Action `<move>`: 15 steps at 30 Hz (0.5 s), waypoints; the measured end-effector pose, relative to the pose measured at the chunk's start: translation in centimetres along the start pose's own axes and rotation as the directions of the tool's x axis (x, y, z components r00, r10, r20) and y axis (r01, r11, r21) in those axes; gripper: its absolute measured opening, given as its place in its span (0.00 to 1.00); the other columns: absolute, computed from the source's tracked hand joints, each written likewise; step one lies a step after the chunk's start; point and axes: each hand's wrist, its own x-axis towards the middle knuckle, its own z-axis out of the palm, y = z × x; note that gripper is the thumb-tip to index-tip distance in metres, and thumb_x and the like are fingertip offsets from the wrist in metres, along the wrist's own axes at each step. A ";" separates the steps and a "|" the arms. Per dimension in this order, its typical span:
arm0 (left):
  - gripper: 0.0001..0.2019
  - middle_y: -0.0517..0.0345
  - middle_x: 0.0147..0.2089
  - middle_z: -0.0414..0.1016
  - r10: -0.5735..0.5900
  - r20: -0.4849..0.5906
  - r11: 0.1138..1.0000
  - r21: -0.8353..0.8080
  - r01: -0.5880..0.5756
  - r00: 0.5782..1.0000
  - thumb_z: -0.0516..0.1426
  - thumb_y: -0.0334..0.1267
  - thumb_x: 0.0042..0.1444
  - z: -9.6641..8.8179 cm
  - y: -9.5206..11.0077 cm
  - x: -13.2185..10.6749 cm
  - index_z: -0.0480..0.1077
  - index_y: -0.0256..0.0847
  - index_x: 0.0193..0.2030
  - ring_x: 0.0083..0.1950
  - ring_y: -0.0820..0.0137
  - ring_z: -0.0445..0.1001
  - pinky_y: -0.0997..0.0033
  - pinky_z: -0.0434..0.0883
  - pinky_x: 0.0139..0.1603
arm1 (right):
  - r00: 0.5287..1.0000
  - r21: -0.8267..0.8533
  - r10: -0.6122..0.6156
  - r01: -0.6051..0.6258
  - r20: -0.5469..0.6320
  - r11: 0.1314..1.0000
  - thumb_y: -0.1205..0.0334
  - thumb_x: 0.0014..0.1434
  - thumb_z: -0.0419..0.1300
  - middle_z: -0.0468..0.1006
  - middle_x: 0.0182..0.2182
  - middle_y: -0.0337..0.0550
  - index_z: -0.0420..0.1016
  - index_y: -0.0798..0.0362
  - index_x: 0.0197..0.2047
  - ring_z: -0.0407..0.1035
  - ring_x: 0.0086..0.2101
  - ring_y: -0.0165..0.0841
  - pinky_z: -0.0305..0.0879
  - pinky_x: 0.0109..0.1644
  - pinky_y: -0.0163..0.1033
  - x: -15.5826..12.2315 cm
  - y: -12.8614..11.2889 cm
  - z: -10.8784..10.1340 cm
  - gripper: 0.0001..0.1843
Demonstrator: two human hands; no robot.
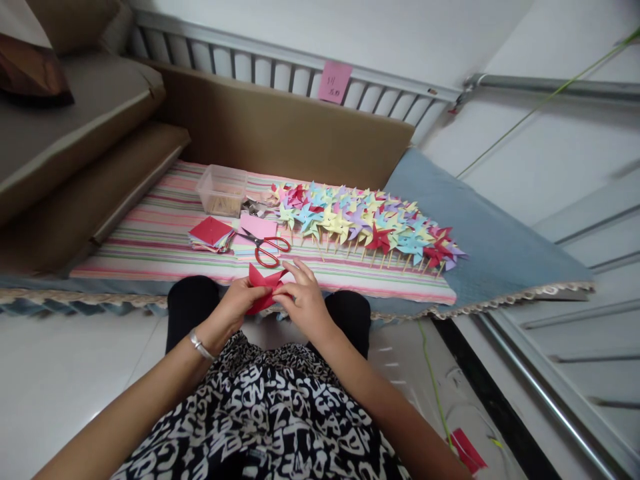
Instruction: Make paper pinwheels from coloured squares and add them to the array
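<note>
Over my lap, my left hand (245, 295) grips a red paper pinwheel (260, 279) whose corners are partly folded. My right hand (299, 293) pinches the same paper near its middle, thumb and forefinger together and the other fingers raised. Just beyond the hands lie red-handled scissors (267, 247), on top of pink paper squares (259, 226). To their left is a stack of paper squares (211, 233) with a red one on top. Rows of finished pinwheels on sticks (357, 220) lie to the right, in several colours.
A clear plastic box (223, 190) with thin sticks stands behind the paper stacks on a striped cloth (145, 233). A cardboard sheet (280, 127) leans against the railing behind. Folded cardboard (85, 127) is at left. Red paper (467, 450) lies on the floor at lower right.
</note>
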 end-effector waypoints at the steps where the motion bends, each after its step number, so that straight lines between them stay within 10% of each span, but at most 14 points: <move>1: 0.11 0.51 0.28 0.79 -0.001 0.008 1.000 0.002 0.001 1.000 0.66 0.32 0.34 0.1 0.0 -0.1 0.78 0.34 0.30 0.25 0.69 0.73 0.71 0.67 0.31 | 1.000 -0.005 0.014 -0.014 -0.010 1.000 0.66 0.52 0.64 0.68 0.58 0.46 0.78 0.49 0.28 0.50 0.63 0.45 0.52 0.62 0.57 0.0 -0.1 0.1 0.03; 15: 0.11 0.52 0.26 0.79 -0.022 0.004 0.999 -0.025 0.022 1.000 0.66 0.32 0.34 0.3 0.2 -0.2 0.77 0.35 0.29 0.25 0.69 0.74 0.71 0.68 0.29 | 0.997 -0.066 0.050 -0.054 -0.055 0.996 0.67 0.56 0.59 0.69 0.56 0.51 0.76 0.52 0.30 0.53 0.61 0.46 0.54 0.62 0.54 -0.1 -0.1 0.4 0.05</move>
